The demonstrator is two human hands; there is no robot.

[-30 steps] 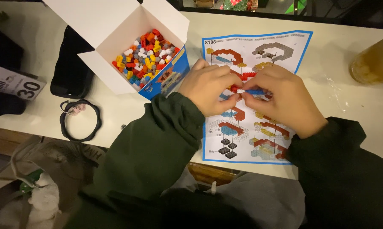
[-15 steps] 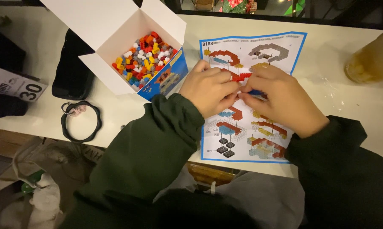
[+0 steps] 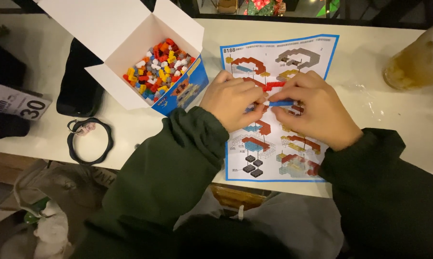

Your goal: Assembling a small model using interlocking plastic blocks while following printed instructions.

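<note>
While both hands (image 3: 279,108) pinch it, brick strip (image 3: 275,94) (red-blue) lies left-right.

A pale, cream desk (image 3: 379,120) fills most of the view, its near edge running from 9 o'clock toward 4 o'clock, with a wooden front (image 3: 5,165) beneath it at 8 o'clock. Warm indoor light falls on the top. Beyond the far edge at 12 o'clock lies a dark strip (image 3: 370,12) with dim red and green shapes (image 3: 262,7). At 7 o'clock, below the desk, a light bag (image 3: 29,201) sits in shadow.
</note>
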